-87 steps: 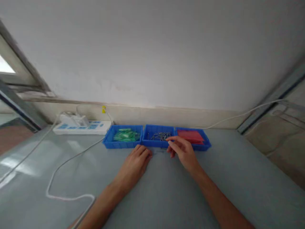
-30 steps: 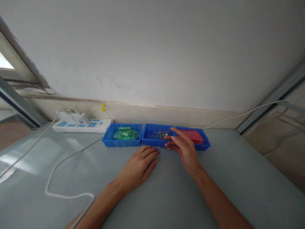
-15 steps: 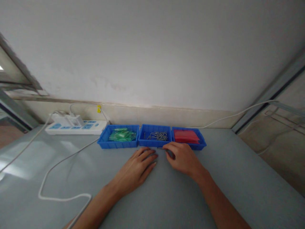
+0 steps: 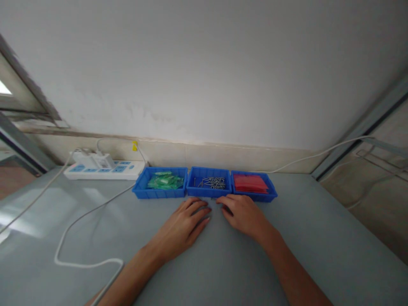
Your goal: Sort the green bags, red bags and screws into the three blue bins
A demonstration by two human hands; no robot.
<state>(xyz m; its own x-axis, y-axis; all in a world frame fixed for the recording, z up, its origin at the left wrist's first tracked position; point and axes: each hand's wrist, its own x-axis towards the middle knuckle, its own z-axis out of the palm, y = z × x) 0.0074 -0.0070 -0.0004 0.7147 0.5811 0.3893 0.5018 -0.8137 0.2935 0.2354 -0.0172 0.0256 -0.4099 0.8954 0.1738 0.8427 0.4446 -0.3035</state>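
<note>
Three blue trays stand side by side against the wall. Green packets (image 4: pixel 165 181) lie in the left tray (image 4: pixel 159 194), loose metal screws or nails (image 4: pixel 214 182) in the middle tray (image 4: pixel 208 192), and red packets (image 4: pixel 250 183) in the right tray (image 4: pixel 273 193). My left hand (image 4: pixel 186 223) rests palm down on the table in front of the middle tray, fingers apart and holding nothing visible. My right hand (image 4: pixel 240 212) is before the middle and right trays, fingers curled down at the table. A small dark piece shows by its fingertips; whether they grip it is unclear.
A white power strip (image 4: pixel 105 172) with plugs sits at the back left. Its white cable (image 4: pixel 63 238) loops over the grey table (image 4: pixel 204 272) and passes by my left forearm. Another cable (image 4: pixel 306 158) runs along the wall at the right. Metal frame posts flank the table.
My right hand has lowered slightly towards me, and its fingers lie flatter. The thin metal piece by its fingertips shows less than before. My left hand has hardly moved. The view has shifted slightly.
</note>
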